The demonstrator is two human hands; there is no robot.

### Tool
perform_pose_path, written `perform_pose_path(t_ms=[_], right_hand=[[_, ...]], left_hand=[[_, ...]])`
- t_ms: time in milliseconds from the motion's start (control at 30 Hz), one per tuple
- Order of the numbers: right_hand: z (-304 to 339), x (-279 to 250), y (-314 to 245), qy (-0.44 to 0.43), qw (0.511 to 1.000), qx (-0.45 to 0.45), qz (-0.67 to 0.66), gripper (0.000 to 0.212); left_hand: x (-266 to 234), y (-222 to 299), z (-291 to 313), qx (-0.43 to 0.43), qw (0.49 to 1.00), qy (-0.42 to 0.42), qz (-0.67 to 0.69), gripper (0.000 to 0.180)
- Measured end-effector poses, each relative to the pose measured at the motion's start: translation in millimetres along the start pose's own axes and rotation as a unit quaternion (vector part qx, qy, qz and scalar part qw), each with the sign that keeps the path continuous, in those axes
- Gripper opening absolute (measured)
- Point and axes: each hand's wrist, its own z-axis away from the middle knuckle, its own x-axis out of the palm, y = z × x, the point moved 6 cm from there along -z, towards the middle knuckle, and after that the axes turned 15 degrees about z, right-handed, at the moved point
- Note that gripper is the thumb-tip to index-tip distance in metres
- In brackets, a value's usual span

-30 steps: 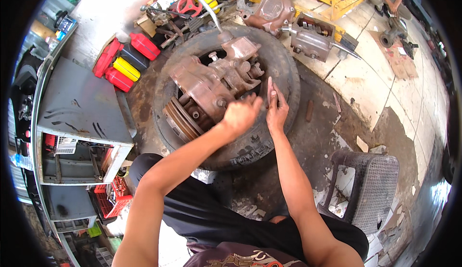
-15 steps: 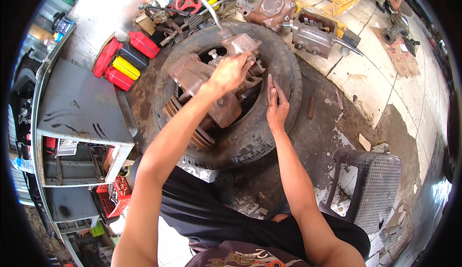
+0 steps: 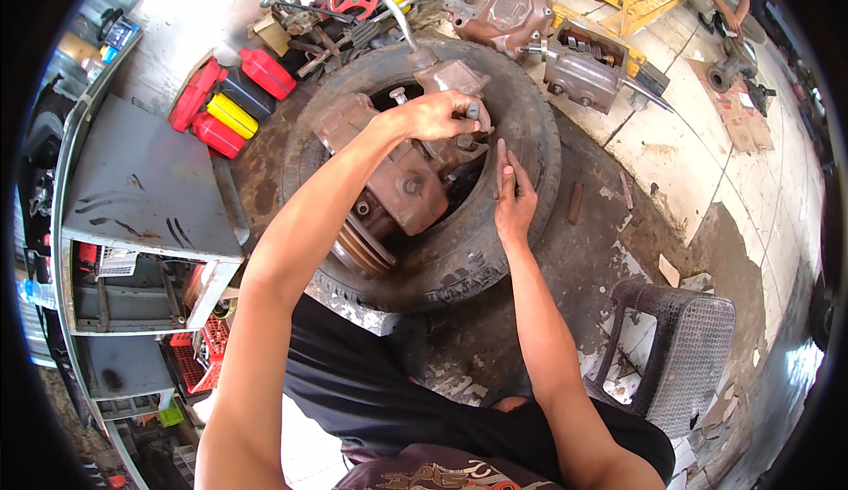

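Remote view: I'm seeing the brown gear housing [image 3: 408, 188] lying across the tyre's [image 3: 533, 119] middle | left hand [image 3: 433, 117] is hovering there, fingers curled; gripping something, I cannot tell | right hand [image 3: 515, 207] is lying open above tyre's right side | I'm favouring steady wrists, fingertips clear of edges

Bright, pale light bleaches the floor [image 3: 676, 172] to white near its closest edge, beside the dark trousers [image 3: 389, 393], and leaves a glare patch along its right edge. Shadow fills the hollow of the tyre [image 3: 530, 119], yet the metal casing [image 3: 406, 185] over it looks fairly sharp. Fisheye distortion bows the cabinet [image 3: 150, 181] at the floor's left edge, inside a thick, soft-edged black ring.
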Motion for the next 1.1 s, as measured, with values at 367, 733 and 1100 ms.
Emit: perform_pose_path(t_ms=[367, 733, 1100], right_hand=[[-3.4, -1.9, 0.6, 0.024, 0.999, -0.023, 0.023, 0.054], [-2.8, -1.7, 0.1, 0.003, 1.0, -0.021, 0.012, 0.049], [-7.7, -7.8, 7.4, 0.054, 0.995, -0.068, 0.046, 0.051]], left_hand=[[-6.3, -5.1, -8.2, 0.018, 0.988, 0.01, -0.155, 0.032], [0.5, -22.0, -13.9, 0.012, 0.986, 0.004, -0.167, 0.024], [-50.0, 15.3, 3.1, -0.069, 0.91, 0.382, -0.147, 0.048]])
